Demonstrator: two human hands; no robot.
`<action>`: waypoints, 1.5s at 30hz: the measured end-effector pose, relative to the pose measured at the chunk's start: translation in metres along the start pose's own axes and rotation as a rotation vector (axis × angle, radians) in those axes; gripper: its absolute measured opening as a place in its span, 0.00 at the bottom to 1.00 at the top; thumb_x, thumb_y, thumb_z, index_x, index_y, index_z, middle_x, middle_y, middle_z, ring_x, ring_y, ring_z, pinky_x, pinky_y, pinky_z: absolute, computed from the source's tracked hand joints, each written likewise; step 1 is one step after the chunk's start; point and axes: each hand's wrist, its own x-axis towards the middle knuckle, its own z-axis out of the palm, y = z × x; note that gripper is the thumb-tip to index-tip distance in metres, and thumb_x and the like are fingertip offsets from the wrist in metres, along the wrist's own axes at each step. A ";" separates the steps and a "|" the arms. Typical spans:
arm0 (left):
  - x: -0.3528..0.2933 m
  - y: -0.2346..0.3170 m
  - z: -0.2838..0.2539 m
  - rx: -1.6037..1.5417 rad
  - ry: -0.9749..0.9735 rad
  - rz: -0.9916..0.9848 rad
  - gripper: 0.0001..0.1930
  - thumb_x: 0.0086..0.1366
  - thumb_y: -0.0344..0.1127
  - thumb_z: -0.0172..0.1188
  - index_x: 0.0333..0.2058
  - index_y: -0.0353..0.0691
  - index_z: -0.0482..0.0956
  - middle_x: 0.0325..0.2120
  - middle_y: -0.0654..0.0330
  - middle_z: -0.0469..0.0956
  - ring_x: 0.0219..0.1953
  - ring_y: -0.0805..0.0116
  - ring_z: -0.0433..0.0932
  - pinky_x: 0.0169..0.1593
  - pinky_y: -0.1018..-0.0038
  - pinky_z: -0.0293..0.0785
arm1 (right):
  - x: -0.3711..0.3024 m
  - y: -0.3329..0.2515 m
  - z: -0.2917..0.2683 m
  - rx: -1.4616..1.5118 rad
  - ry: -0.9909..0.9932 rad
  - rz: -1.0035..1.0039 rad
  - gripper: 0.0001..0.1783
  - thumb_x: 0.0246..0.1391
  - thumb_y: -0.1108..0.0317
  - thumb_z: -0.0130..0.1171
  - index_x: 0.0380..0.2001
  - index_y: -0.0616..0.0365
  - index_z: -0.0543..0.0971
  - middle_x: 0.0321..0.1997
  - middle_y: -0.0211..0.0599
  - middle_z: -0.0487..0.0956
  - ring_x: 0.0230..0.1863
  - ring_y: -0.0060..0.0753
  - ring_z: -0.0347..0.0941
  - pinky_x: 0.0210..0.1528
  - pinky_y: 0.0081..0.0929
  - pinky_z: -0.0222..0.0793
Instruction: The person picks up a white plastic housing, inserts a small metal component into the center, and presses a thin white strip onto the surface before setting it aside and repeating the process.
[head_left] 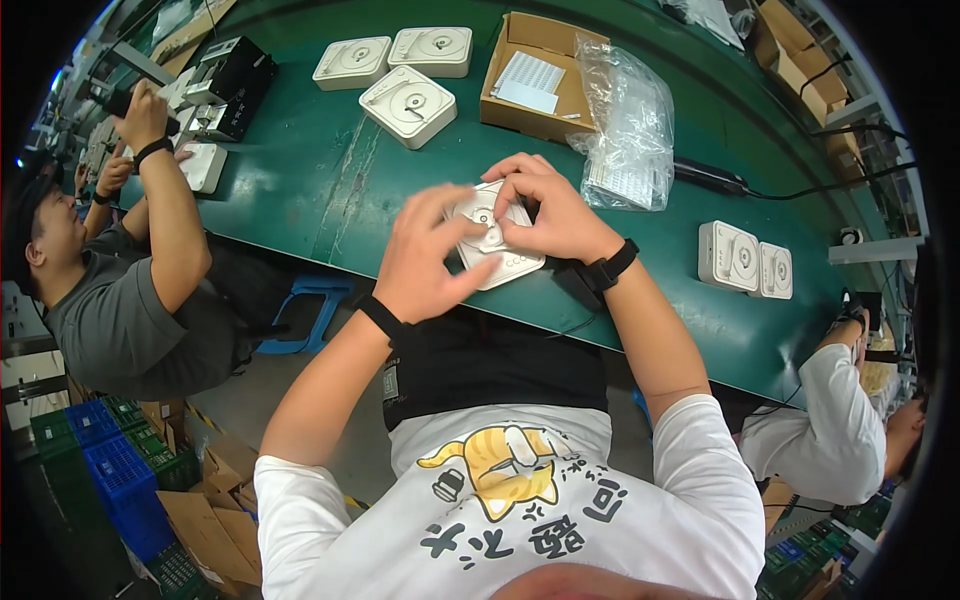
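Note:
A white, square plastic housing (512,268) with a round recessed centre lies on the green table in front of me. My left hand (425,260) is over its left side, blurred, with thumb and fingers apart and nothing visible between them. My right hand (555,215) reaches over the housing from the right. Its thumb and index finger are closed together at the round centre. Whatever they pinch, if anything, is too small or hidden to name. A black object (578,288) sits by the table's front edge beneath my right wrist.
Three similar white housings (408,106) stand at the back left, two more (728,256) at the right. Beyond my hands are an open cardboard box (545,122) with white sheets and a clear plastic bag (628,140). A black corded tool (710,176) lies alongside. Co-workers sit both sides.

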 end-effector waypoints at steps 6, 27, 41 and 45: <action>0.010 -0.029 0.025 -0.424 -0.081 -0.562 0.14 0.64 0.36 0.85 0.45 0.44 0.90 0.66 0.48 0.81 0.66 0.49 0.83 0.69 0.56 0.81 | 0.000 0.006 -0.002 0.150 -0.007 0.079 0.07 0.55 0.70 0.77 0.36 0.53 0.88 0.68 0.35 0.85 0.60 0.27 0.77 0.55 0.27 0.75; 0.003 0.022 -0.009 -0.097 -0.031 -0.364 0.10 0.65 0.29 0.75 0.45 0.41 0.90 0.66 0.49 0.84 0.64 0.45 0.85 0.68 0.57 0.82 | -0.003 -0.010 0.008 0.130 -0.015 0.189 0.26 0.56 0.61 0.85 0.51 0.57 0.82 0.48 0.30 0.79 0.47 0.21 0.77 0.50 0.26 0.76; 0.007 0.045 0.008 0.105 0.061 -0.325 0.06 0.62 0.29 0.78 0.36 0.39 0.89 0.59 0.54 0.91 0.58 0.47 0.90 0.59 0.57 0.88 | -0.006 0.000 0.007 0.220 -0.019 0.179 0.17 0.67 0.66 0.77 0.53 0.57 0.82 0.50 0.27 0.82 0.44 0.19 0.76 0.43 0.22 0.72; 0.003 0.039 0.016 0.187 0.110 -0.237 0.06 0.62 0.28 0.78 0.34 0.39 0.88 0.58 0.55 0.92 0.58 0.47 0.91 0.57 0.56 0.89 | -0.007 0.000 0.009 0.222 -0.011 0.172 0.16 0.67 0.67 0.76 0.53 0.57 0.83 0.49 0.26 0.82 0.45 0.18 0.76 0.42 0.21 0.71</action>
